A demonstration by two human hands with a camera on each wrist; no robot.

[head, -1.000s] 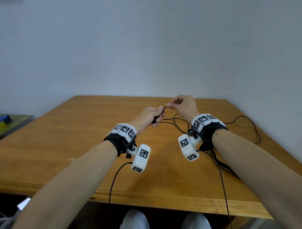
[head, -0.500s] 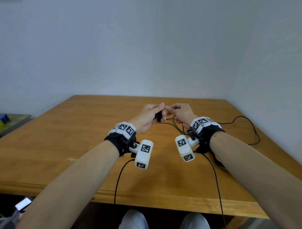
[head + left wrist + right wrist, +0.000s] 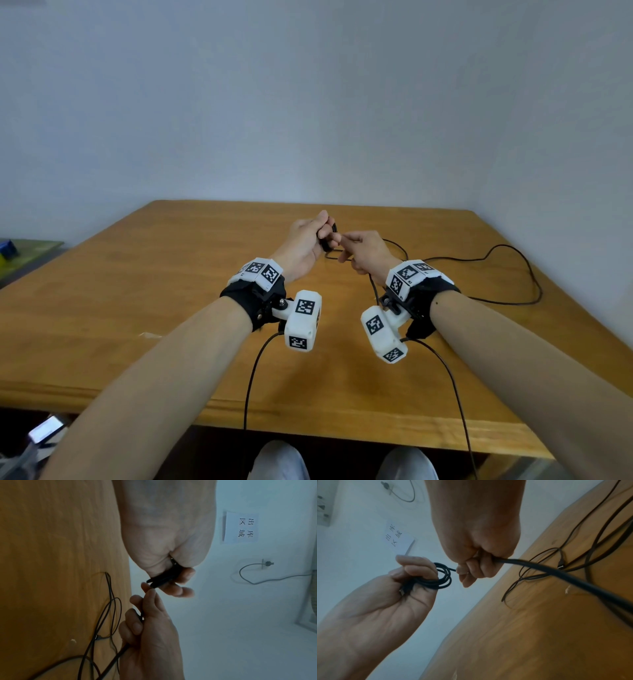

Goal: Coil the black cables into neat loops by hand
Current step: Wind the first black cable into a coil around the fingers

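Observation:
My left hand (image 3: 310, 240) is raised above the wooden table (image 3: 137, 308) and grips a small coil of black cable (image 3: 442, 576) between thumb and fingers. In the left wrist view the coil (image 3: 161, 580) sticks out below the palm. Just right of it, my right hand (image 3: 363, 250) pinches the same cable (image 3: 539, 566) where it leaves the coil, its other fingers curled round the strand. From that hand the loose cable (image 3: 507, 274) runs down and trails in slack bends over the table's right side. A cable plug (image 3: 560, 564) lies on the wood among the strands.
White walls close in behind and to the right of the table. A paper label (image 3: 240, 527) and a wall socket with a grey cord (image 3: 267, 563) are on the wall. Thin wires from the wrist cameras (image 3: 250, 383) hang over the near table edge.
The hands came together, then rose slightly and moved farther from me. The left hand has turned upward with the coil. The slack cable on the right has shifted.

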